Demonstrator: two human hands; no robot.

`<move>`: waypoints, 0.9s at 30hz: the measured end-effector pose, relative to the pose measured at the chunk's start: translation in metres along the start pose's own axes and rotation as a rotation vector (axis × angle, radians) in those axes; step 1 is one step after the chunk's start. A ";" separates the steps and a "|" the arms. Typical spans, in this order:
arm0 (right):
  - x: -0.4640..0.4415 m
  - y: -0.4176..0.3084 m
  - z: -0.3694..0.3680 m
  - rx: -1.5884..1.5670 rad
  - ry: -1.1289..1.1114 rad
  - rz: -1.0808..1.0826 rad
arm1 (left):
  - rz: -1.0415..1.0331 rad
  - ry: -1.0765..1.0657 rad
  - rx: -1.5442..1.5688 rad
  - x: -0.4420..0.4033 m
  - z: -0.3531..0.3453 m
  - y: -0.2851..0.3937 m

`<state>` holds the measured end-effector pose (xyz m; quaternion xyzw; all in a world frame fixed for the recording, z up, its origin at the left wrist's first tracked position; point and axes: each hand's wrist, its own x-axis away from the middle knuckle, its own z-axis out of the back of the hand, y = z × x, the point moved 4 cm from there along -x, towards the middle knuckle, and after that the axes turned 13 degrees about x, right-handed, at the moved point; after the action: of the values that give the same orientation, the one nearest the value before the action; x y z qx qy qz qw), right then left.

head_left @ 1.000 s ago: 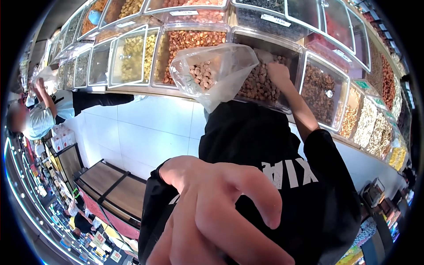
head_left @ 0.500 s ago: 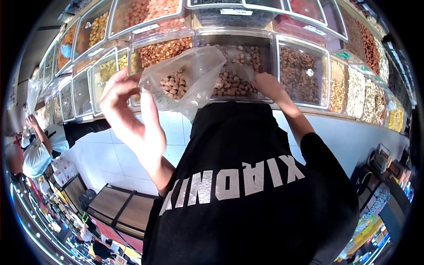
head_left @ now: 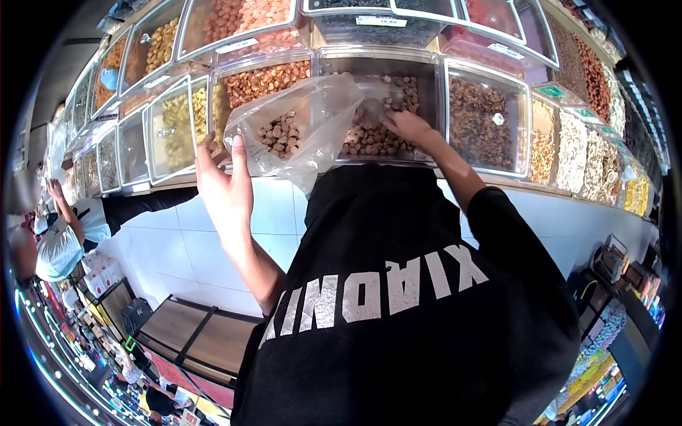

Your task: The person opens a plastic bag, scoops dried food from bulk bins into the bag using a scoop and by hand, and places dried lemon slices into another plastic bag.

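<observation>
A clear plastic bag (head_left: 312, 110) with several brown round nuts (head_left: 280, 135) in it lies over the front of the bins. At its left edge is my left hand (head_left: 229, 188), fingers apart and thumb close to the plastic; whether the thumb touches it, I cannot tell. My right hand (head_left: 413, 129) reaches into an uncovered bin (head_left: 433, 71) of similar brown nuts (head_left: 376, 138). Its fingers are closed at the end of a see-through plastic piece (head_left: 369, 106), blurred against the nuts and partly behind the bag.
Lidded bins stand on both sides: yellow pieces (head_left: 177, 124) at left, dark brown nuts (head_left: 479, 117) at right. Behind is a higher row with a price label (head_left: 381, 22). Another person (head_left: 60, 245) stands at far left. A wooden-topped table (head_left: 188, 334) is at lower left.
My right hand has moved left and slightly up, further over the nuts in the bin. My left hand has shifted a little right and down. The bag stays about where it was.
</observation>
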<state>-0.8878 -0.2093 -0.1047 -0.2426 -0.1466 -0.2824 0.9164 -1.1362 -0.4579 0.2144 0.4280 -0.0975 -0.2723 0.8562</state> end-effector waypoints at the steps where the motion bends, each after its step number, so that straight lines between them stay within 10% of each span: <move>1: 0.005 0.002 0.005 0.038 -0.076 0.043 | 0.010 0.000 0.005 -0.001 -0.002 0.000; 11: 0.070 -0.041 0.103 0.084 -0.052 -0.223 | 0.030 -0.039 -0.001 -0.006 -0.006 0.004; 27: -0.011 -0.022 -0.044 -0.382 -0.004 -0.158 | -0.084 0.213 0.200 0.018 0.013 -0.015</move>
<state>-0.9038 -0.2437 -0.1384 -0.4002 -0.1110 -0.3755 0.8286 -1.1322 -0.4839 0.2092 0.5412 -0.0147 -0.2501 0.8027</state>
